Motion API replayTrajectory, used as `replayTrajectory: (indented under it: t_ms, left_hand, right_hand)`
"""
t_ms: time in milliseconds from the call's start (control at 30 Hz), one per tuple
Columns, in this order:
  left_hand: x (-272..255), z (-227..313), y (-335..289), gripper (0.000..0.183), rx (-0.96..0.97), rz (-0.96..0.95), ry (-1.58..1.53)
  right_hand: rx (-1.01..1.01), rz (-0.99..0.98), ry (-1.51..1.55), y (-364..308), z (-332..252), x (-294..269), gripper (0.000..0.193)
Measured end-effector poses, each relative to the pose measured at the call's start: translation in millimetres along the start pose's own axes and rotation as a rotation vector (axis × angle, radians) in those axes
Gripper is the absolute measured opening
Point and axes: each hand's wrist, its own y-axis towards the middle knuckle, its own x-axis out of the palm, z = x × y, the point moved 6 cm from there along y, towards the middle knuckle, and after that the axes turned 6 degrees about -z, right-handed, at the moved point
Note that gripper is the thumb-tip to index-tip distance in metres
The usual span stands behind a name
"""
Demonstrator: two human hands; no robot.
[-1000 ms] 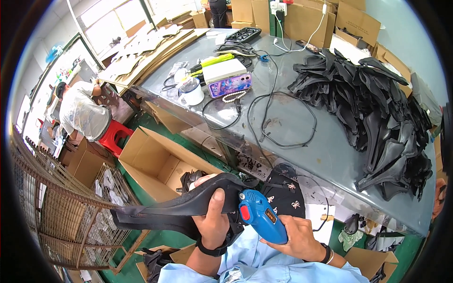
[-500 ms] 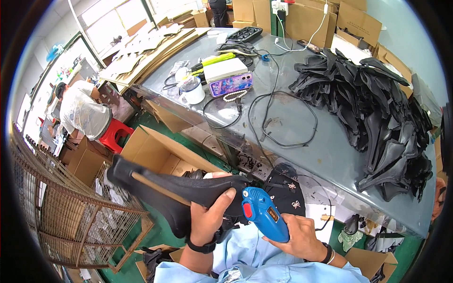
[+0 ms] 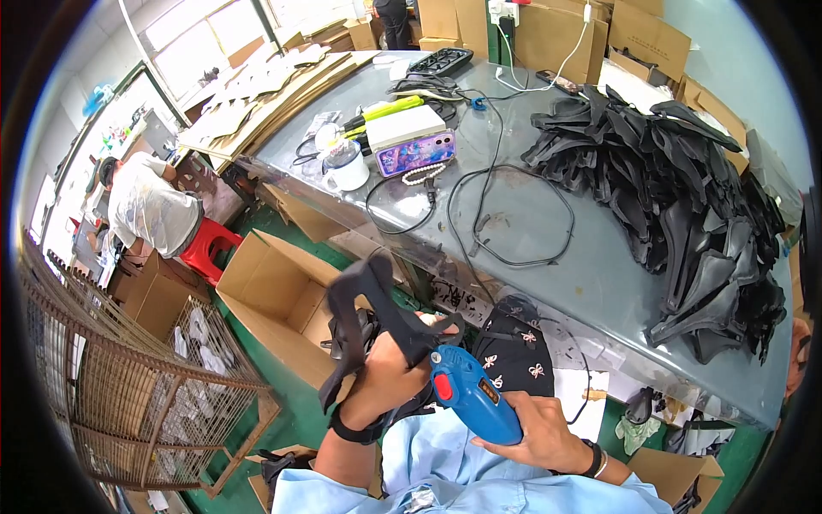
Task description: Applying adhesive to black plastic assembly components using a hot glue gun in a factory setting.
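Note:
My left hand [image 3: 390, 381] is closed around a black moulded saddle-shaped piece [image 3: 397, 324] with a long slot down its middle. The piece is tilted up, its broad end away to the left and its narrow end toward the tool. In my right hand [image 3: 544, 433] is a blue handheld power tool [image 3: 484, 403] with a red button. The tool's front end sits right against the narrow end of the piece; the tip itself is hidden, so I cannot tell whether it touches.
An open cardboard box [image 3: 278, 295] with black pieces inside stands beyond my left hand. Ahead, a grey table [image 3: 522, 214] bears a pile of black pieces [image 3: 651, 171], a looped cable, a white mug [image 3: 347, 171] and a phone [image 3: 415, 154]. A wire cage [image 3: 145, 403] stands at left; a person [image 3: 154, 201] sits farther back.
My left hand has turned the black piece, so its broad end has swung upward and nearer and its slot now shows open. The tool has shifted slightly left.

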Motion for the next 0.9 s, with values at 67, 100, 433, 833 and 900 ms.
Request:
replayTrajectory:
  t_ms: [67,100,433,833,900]
  left_hand:
    - [10.5,-4.7,0.1,0.037,-0.064,0.013,-0.121]
    - [14.3,-8.4,-1.6,0.033,-0.048,0.036,-0.094]
    - [39.5,-19.8,-8.8,0.021,-0.121,0.019,0.006]
    - [59.1,20.6,-17.3,0.049,-0.254,-0.151,-1.115]
    - [41.1,22.4,-2.7,0.056,-0.014,0.250,-1.268]
  right_hand:
    - [0.025,-0.011,0.054,2.5,-1.2,-2.1,0.062]
    - [0.029,-0.023,0.123,3.6,-1.9,-2.7,0.063]
    - [-0.034,-0.010,0.305,10.3,-12.9,-12.8,0.061]
    - [-0.046,0.185,0.152,17.8,-4.2,-22.8,0.056]
    - [-0.067,0.038,0.270,17.2,-9.3,-10.5,0.056]
